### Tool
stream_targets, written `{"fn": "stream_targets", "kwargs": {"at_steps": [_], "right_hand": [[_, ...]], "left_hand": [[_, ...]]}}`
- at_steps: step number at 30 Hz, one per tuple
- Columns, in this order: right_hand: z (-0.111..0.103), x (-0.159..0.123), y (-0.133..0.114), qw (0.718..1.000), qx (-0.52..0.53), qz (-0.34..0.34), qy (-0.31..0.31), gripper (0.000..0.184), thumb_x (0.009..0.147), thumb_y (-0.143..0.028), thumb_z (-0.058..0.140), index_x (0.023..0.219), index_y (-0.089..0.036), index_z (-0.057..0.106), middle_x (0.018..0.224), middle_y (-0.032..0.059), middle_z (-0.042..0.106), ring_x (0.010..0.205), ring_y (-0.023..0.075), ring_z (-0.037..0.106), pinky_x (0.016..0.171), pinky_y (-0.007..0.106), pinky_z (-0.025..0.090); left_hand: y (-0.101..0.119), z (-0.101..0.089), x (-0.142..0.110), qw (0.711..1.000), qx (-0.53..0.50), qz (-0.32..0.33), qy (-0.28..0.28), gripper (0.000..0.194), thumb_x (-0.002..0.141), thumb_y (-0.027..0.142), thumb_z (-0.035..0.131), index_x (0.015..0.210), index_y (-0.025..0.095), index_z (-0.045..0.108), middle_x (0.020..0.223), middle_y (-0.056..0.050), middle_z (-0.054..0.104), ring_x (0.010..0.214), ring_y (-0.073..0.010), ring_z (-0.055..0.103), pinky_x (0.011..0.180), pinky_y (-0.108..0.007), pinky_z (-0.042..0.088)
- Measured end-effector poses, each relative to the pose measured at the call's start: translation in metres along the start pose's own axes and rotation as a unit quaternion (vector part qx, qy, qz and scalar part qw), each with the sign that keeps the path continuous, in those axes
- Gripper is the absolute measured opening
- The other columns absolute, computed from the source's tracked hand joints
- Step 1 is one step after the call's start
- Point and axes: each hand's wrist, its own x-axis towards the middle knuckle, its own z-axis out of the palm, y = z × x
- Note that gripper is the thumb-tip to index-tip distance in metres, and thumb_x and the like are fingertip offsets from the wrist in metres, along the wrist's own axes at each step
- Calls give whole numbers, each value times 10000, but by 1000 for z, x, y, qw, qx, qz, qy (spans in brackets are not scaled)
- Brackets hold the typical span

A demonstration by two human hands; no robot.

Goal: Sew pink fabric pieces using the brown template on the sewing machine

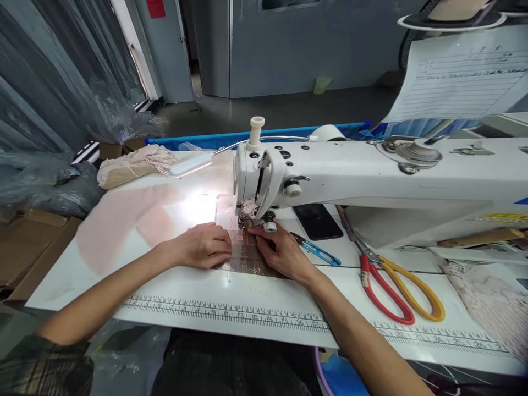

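A white sewing machine (330,168) stands across the table, its lamp lighting the needle area. Sheer pale pink fabric (124,220) lies left of the machine, and a see-through piece (226,212) reaches the presser foot (242,221). Left of the foot, my left hand (204,246) has its fingers curled together on the fabric edge. My right hand (284,250) is closed just right of the foot, index finger and thumb pointing at it. What lies between its fingertips is too small to make out. Both hands rest around the brownish machine plate (251,256).
Blue thread snips (317,252), a black phone (317,221) and red-and-yellow-handled scissors (383,275) lie right of my right hand. A lace bundle (136,165) sits at the back left. Lace fabric (487,302) lies far right. A printed ruler (231,313) runs along the front edge.
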Motion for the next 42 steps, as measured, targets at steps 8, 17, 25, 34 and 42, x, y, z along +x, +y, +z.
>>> {"fn": "stream_targets", "kwargs": {"at_steps": [8,17,25,34,42], "right_hand": [[5,-2,2,996,-88,6,-21,305,945,-244,468,1143,-223,700,1024,82,669,788,206,661,733,357,551],[3,-5,0,985,-134,-83,-68,347,967,-245,473,1276,-255,629,1138,117,584,917,213,629,755,345,555],[4,-6,-1,985,-125,-101,-56,336,967,-223,474,1255,-234,645,1114,126,579,921,218,619,786,371,561],[2,-6,0,985,-118,-105,-75,365,947,-228,456,1251,-242,655,1098,129,576,918,221,599,780,376,539],[-2,-4,-6,972,-170,-127,-99,347,920,-223,493,1210,-265,679,1118,122,604,909,232,609,759,373,528]], "left_hand": [[-2,19,-15,993,-95,-22,68,135,894,225,624,828,183,734,886,-49,711,775,-125,637,727,-276,514],[3,20,-14,991,-70,-20,109,165,923,205,577,825,165,704,884,-53,706,772,-137,632,698,-304,469],[3,25,-12,991,-8,46,124,173,902,143,560,777,159,678,933,-59,723,772,-155,630,682,-321,492],[8,19,-11,995,33,65,64,162,900,142,511,895,150,673,954,-45,735,799,-167,647,726,-323,521],[0,-1,5,995,-23,69,-61,141,708,232,567,790,195,675,874,-36,702,703,-176,590,708,-334,494]]}}
